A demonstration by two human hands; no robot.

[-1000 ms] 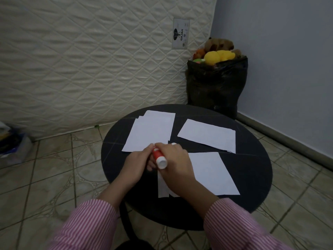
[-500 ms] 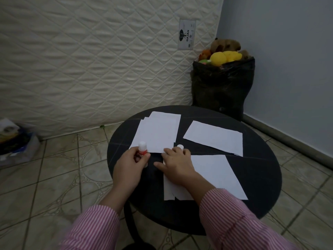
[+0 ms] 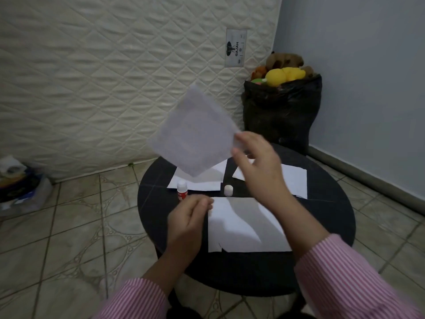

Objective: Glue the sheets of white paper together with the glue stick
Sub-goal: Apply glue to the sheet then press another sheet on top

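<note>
The round black table (image 3: 322, 226) serves as the landmark here. Above its far half, the right hand (image 3: 257, 164) pinches one corner of a sheet of white paper (image 3: 193, 134) between thumb and fingers, holding it up in the air, tilted and blurred, clear of everything on the tabletop. The left hand (image 3: 186, 222) hovers over the table's near left part, fingers loosely curled and holding nothing; its fingertips come close to the left edge of the nearest sheet (image 3: 243, 226), though whether they touch it is hard to tell. That nearest sheet lies flat on the table's near half, with what seems to be a second piece peeking out along its lower left edge. The glue stick (image 3: 182, 190) stands upright on the table's left side, uncapped, its white tip up and red label below, just beyond the left hand. Its white cap (image 3: 228, 190) sits apart from it near the table's middle. A small stack of sheets (image 3: 207, 180) lies on the far left part of the table, under the raised sheet, and another single sheet (image 3: 292, 178) lies on the far right part. Beyond the table, in the corner, stands a black bag (image 3: 280, 113) filled with soft toys, beside a quilted mattress (image 3: 92, 77).
</note>
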